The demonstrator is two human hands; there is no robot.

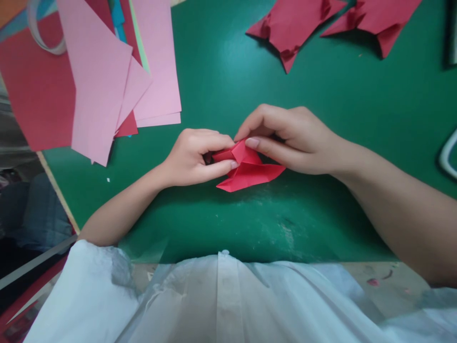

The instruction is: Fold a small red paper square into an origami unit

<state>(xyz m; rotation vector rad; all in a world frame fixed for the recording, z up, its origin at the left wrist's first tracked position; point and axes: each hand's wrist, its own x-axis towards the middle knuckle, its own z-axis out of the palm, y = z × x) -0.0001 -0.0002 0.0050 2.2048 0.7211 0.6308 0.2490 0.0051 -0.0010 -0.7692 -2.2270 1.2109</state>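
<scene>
Here, centre of the green cutting mat (pixel 321 119), I log one small folded red paper piece (pixel 250 169), partly creased, lying between both hands. Its long axis runs left to right with a slight tilt, the pointed tail trailing right and toward the near edge.

Left hand (pixel 194 157): curled, thumb and forefinger pinching the left end of the piece. Right hand (pixel 293 138): arched over from the far right, fingertips (pixel 253 142) pressing the raised top fold, thumb hidden beneath. Both touch the paper; I judge neither nearer, since it sits squarely between them.

Surface: the mat is flat and scuffed pale near the front edge, with bare room around the piece.

Far left: a loose stack of pink and red paper sheets (pixel 96 71), overlapping, well apart from the hands. Far right: two finished folded red paper shapes (pixel 296 24), side by side. Near edge: my white plastic apron (pixel 214 300).
</scene>
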